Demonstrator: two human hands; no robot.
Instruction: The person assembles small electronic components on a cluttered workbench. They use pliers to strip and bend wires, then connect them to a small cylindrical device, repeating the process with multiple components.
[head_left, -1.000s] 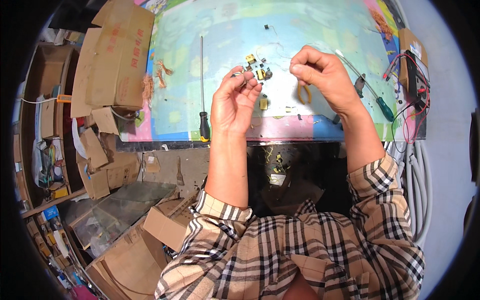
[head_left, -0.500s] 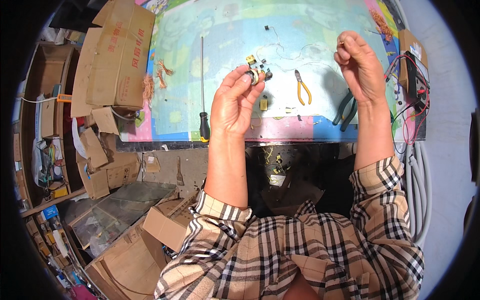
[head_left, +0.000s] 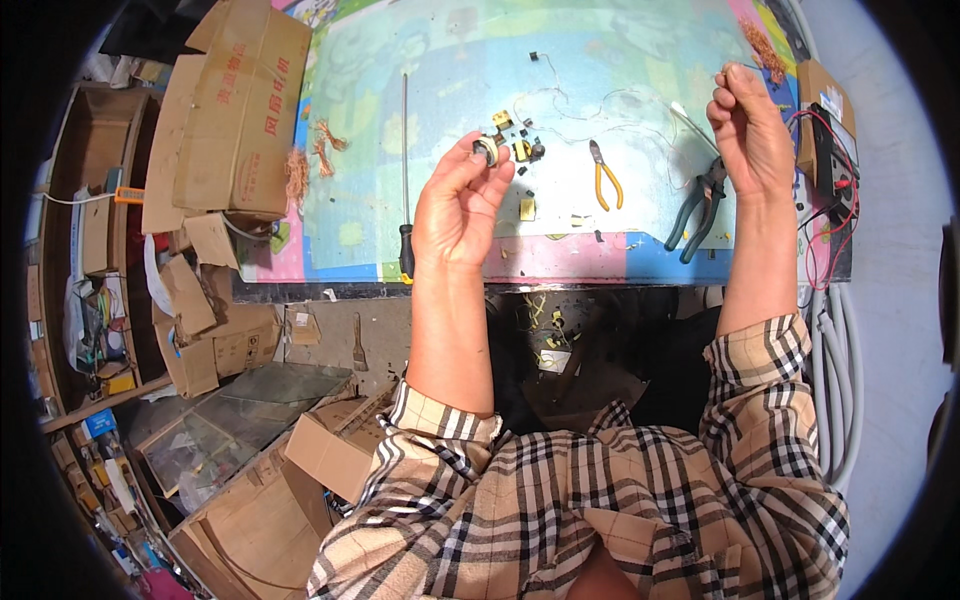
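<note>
My left hand [head_left: 455,212] pinches a small round coil [head_left: 487,151], black with a cream band, between thumb and fingers above the mat. Farther right, my raised right hand [head_left: 750,140] has its thumb and fingers pressed together; whatever they grip is too thin to make out. Small yellow-and-black electrical parts [head_left: 524,150] lie just beyond the coil. A thin wire [head_left: 560,93] curls loosely over the mat between my hands. Small orange-handled cutters [head_left: 606,182] rest there too. Nearer my right wrist lie dark-handled pliers [head_left: 701,208].
A long screwdriver [head_left: 406,190] lies left of my left hand. Copper wire bundles [head_left: 324,145] sit by a cardboard box [head_left: 235,120] at the table's left. More copper wire [head_left: 762,50] is at the far right, near a meter with red leads [head_left: 842,185].
My right hand has moved to the right, away from the left hand, uncovering more of the dark-handled pliers. My left hand, still holding the coil, has shifted slightly left.
</note>
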